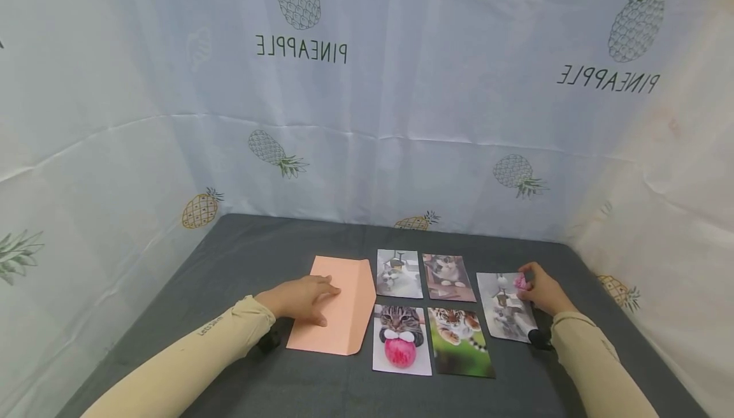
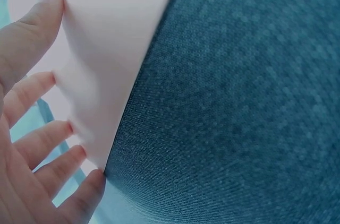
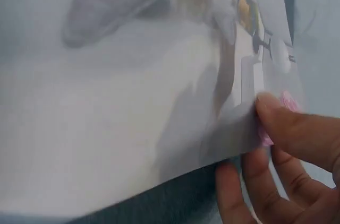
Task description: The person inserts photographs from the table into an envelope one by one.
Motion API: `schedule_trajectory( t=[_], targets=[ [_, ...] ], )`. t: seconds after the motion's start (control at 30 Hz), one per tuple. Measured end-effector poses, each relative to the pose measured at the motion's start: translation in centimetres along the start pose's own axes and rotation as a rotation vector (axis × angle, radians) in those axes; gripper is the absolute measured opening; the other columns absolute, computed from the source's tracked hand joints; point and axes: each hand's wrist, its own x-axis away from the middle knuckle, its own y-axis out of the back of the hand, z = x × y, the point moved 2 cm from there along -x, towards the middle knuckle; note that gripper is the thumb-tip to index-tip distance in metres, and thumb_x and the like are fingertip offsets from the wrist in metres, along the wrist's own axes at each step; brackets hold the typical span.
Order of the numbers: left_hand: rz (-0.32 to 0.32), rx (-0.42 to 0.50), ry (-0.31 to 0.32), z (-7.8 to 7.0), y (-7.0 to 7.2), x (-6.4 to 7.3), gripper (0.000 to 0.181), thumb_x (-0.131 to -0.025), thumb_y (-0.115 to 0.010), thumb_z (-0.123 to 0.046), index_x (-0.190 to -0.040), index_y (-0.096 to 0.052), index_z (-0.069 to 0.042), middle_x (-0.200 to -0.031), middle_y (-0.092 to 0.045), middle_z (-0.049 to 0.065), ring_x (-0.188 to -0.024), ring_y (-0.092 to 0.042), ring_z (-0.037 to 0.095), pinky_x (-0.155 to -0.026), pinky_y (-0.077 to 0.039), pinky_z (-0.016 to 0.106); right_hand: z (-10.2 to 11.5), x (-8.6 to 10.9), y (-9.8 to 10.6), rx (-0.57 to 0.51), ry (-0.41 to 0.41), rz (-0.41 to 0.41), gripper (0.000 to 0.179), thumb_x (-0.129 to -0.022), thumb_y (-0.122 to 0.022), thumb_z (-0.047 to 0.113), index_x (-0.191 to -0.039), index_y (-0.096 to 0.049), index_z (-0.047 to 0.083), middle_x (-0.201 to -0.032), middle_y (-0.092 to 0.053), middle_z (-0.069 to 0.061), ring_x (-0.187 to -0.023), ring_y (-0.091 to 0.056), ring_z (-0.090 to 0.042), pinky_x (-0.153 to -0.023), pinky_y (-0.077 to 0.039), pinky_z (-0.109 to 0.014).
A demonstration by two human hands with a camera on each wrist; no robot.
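Observation:
A peach envelope (image 1: 338, 316), its flap side toward the right, lies on the dark cloth. My left hand (image 1: 304, 297) rests on its left part, fingers spread; the left wrist view shows the fingertips (image 2: 77, 152) touching its pale surface. On the right, my right hand (image 1: 543, 289) pinches the upper right edge of a cat photo card (image 1: 499, 306). In the right wrist view the thumb (image 3: 281, 123) lies on the card's face, with the other fingers at and below its edge. A pink patch (image 1: 521, 281) shows by the thumb; I cannot tell whether it is printed.
Between the hands lie several more photo cards in two rows: a pale cat card (image 1: 398, 278), another cat card (image 1: 448, 278), a cat with a pink ball (image 1: 401, 341) and a tiger cub card (image 1: 460, 345). Pineapple-print curtains (image 1: 401, 99) enclose the dark-covered table (image 1: 332, 392).

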Motion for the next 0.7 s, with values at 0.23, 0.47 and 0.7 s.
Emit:
schedule_trajectory(
  t=[0.23,0.47,0.7],
  targets=[
    [-0.002,-0.014,-0.012,0.0,0.0,0.0,0.063,-0.078,-0.08,-0.034,-0.136,-0.058,-0.019,-0.151,-0.043,0.01,-0.141,-0.037,0.029,-0.109,-0.038,0.046,0.0,1.0,1.4,-0.09,0.028,-0.04,0.055,-0.087,-0.063,-0.002,-0.134,-0.034,-0.003,-0.1,-0.055,-0.025,-0.076,-0.058,-0.023,-0.058,-0.052,-0.035],
    [-0.004,-0.017,-0.016,-0.1,0.0,0.1,0.063,-0.078,-0.08,-0.032,-0.135,-0.058,-0.018,-0.151,-0.042,0.012,-0.141,-0.037,0.031,-0.109,-0.038,0.048,1.0,1.7,3.0,-0.028,0.064,-0.114,0.055,-0.087,-0.063,0.002,-0.135,-0.037,-0.007,-0.108,-0.055,-0.034,-0.081,-0.062,-0.027,-0.06,-0.052,-0.034],
    [0.004,-0.007,-0.025,-0.2,0.2,0.3,0.064,-0.079,-0.079,-0.033,-0.137,-0.056,-0.016,-0.151,-0.041,0.014,-0.141,-0.036,0.032,-0.109,-0.037,0.05,2.6,2.4,4.3,-0.067,0.07,-0.167,0.058,-0.093,-0.063,0.008,-0.14,-0.034,-0.01,-0.118,-0.052,-0.039,-0.091,-0.064,-0.036,-0.064,-0.056,-0.036]
  ],
)
